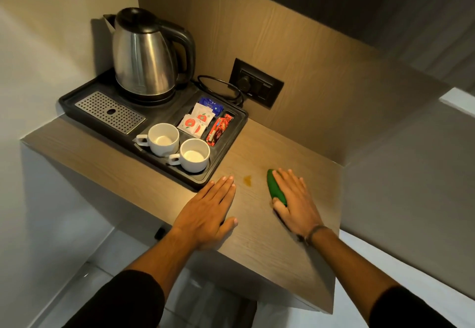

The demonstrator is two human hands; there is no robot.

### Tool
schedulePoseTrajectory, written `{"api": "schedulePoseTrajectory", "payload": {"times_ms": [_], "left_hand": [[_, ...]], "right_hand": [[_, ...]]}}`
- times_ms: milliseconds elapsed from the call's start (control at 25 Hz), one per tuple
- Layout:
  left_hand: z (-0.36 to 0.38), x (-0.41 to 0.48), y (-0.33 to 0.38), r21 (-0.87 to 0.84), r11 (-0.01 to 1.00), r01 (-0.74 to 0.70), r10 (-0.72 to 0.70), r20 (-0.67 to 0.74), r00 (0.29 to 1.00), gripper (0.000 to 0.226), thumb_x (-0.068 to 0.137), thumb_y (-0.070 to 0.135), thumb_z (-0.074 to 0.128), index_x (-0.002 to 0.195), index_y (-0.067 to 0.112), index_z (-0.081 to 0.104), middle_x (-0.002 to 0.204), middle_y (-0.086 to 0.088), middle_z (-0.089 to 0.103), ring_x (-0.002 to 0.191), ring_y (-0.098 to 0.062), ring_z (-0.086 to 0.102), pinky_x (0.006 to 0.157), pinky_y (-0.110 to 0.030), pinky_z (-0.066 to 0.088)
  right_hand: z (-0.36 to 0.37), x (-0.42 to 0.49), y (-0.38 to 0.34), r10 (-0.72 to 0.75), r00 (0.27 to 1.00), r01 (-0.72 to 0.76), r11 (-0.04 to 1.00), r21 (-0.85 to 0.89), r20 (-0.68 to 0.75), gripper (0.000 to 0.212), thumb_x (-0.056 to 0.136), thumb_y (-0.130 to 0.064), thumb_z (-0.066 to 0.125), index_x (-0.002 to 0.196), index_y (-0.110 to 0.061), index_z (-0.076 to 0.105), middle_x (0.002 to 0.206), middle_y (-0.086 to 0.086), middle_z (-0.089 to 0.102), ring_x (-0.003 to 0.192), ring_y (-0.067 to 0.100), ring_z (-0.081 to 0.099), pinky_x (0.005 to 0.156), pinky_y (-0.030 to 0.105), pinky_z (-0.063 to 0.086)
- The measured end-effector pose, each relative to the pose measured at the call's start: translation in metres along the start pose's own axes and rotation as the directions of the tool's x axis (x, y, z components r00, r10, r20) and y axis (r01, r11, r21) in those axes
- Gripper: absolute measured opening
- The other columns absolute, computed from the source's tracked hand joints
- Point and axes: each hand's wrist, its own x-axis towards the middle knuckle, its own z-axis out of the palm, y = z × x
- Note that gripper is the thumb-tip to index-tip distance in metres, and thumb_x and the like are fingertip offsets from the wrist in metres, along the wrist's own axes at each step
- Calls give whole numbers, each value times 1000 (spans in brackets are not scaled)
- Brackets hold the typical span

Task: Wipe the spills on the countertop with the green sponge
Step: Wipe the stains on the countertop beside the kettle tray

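A small brownish spill (248, 180) marks the wooden countertop (259, 240) between my hands. The green sponge (274, 185) lies on the counter to the right of the spill, mostly covered by my right hand (295, 201), whose palm presses on it and whose thumb curls around its near end. My left hand (208, 212) rests flat on the counter to the left of the spill, fingers together and holding nothing, fingertips close to the tray's corner.
A black tray (226, 158) at the back left carries a steel kettle (144, 55), two white cups (177, 147), sachets (196, 122) and a metal drip grid (110, 111). A wall socket (257, 83) with the kettle's cord sits behind. The counter's front edge drops to the floor.
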Motion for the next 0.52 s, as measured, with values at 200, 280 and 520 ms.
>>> {"api": "schedulePoseTrajectory", "payload": {"times_ms": [200,280,520], "left_hand": [[1,1,0,13,1000,3,-3,6,1000,82,102,62,23,165,13,0,177,-9,-2,161,-19,-9,133,-44,3],[0,1,1,20,1000,1,-1,-1,1000,82,103,61,24,164,12,1,176,-10,0,162,-20,-7,133,-43,3],[-3,1,2,8,1000,1,-1,10,1000,82,103,60,26,164,13,1,177,-9,-1,161,-20,-8,133,-45,5]], "right_hand": [[13,33,-60,-99,995,98,995,12,28,75,97,-38,52,164,-25,19,171,4,22,159,25,8,128,55,6],[20,-9,-50,-188,981,187,982,18,45,78,95,-42,48,165,-30,16,172,-1,21,159,19,4,128,53,5],[4,54,-50,-13,1000,14,1000,-16,26,75,99,-33,56,164,-23,21,172,5,21,159,29,10,128,56,7]]}}
